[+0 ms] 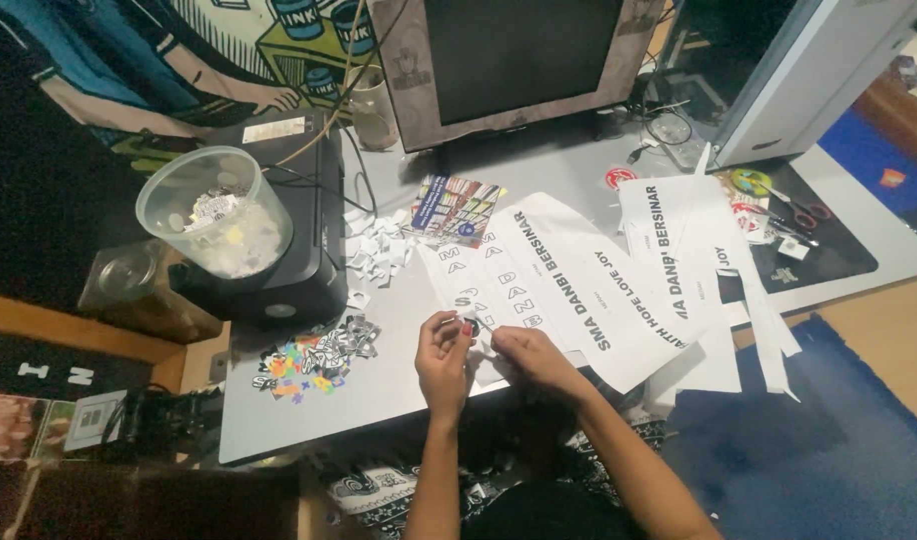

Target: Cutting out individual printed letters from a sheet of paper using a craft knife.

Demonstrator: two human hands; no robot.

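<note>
Plainly, both hands, left (443,350) and right (524,352), pinched a small cutout (469,327); tugging risked tearing it over the sheets (589,290) just beyond

— Small dark-and-red object (468,327) pinched between left hand (444,352) and right hand (527,352): too tiny to identify.
— Grey-framed monitor (519,60) cut off at top edge; white printed paper sheets (619,290) partly overlapped.
</note>
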